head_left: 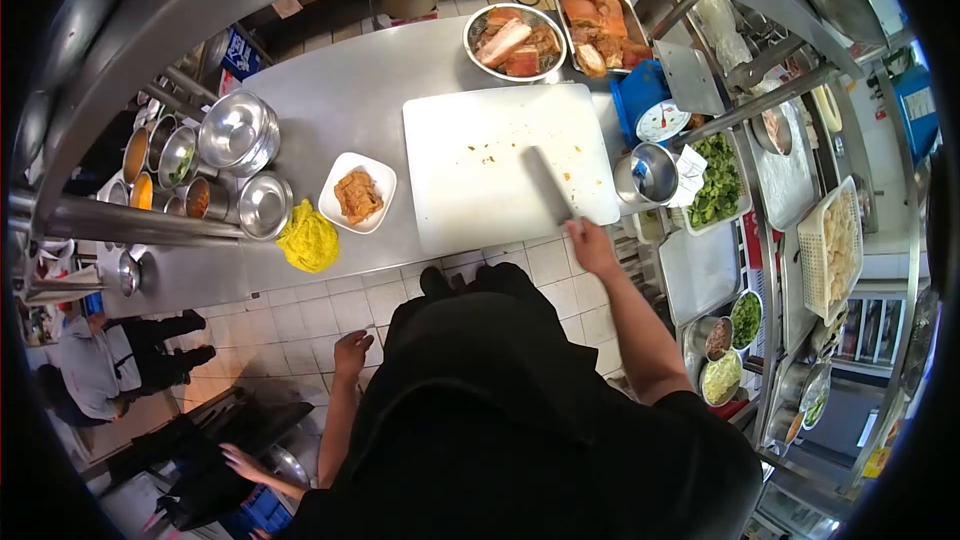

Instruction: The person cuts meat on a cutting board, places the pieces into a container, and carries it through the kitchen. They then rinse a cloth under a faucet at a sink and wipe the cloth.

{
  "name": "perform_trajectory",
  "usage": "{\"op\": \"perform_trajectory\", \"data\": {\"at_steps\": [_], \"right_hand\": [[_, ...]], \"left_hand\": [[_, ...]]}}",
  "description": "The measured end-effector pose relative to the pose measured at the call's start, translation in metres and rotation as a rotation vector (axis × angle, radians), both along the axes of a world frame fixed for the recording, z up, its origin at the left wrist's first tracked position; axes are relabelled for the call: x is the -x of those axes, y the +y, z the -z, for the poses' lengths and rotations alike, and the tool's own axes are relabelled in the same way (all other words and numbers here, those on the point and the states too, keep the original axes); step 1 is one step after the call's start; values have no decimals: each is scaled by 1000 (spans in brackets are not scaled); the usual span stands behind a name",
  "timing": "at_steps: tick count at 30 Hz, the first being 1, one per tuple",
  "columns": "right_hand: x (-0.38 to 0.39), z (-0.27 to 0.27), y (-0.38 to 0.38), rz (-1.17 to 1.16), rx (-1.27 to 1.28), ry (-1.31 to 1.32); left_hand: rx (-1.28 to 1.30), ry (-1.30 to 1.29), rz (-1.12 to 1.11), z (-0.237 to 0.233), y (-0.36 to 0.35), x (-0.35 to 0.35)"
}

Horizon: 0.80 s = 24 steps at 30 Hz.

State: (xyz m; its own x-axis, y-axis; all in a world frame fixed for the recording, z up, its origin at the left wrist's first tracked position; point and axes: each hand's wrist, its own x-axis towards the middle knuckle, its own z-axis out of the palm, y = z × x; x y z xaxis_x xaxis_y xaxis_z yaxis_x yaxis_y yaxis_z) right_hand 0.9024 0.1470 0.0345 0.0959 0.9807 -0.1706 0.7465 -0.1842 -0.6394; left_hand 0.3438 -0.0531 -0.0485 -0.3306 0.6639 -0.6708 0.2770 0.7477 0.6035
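My right hand (592,245) is closed round the handle of a cleaver (547,180), whose blade is over the lower right part of a white cutting board (450,180). Small brown and green scraps lie scattered on the board. Left of the board, a square white bowl (333,196) holds a browned piece of meat (358,197). My left hand (351,351) hangs below the counter's near edge, away from the board; its fingers are curled, and whatever they may hold is too small to make out.
A yellow cloth (309,237) and steel bowls (237,130) stand at left. Beyond the board are a bowl of meat (518,43) and a meat tray (603,28). At right are a blue scale (630,100) and greens (714,180). Other people (95,355) are at lower left.
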Motion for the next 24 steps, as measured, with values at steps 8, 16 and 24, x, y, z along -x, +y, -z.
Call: {"op": "perform_trajectory", "data": {"at_steps": [8, 16, 24], "right_hand": [[-44, 5, 7, 352, -143, -333], [136, -7, 36, 11, -3, 213], [108, 20, 83, -30, -84, 179]], "left_hand": [[-73, -222, -49, 81, -95, 15], [386, -1204, -801, 108, -126, 16], [97, -226, -198, 82, -90, 7]]}}
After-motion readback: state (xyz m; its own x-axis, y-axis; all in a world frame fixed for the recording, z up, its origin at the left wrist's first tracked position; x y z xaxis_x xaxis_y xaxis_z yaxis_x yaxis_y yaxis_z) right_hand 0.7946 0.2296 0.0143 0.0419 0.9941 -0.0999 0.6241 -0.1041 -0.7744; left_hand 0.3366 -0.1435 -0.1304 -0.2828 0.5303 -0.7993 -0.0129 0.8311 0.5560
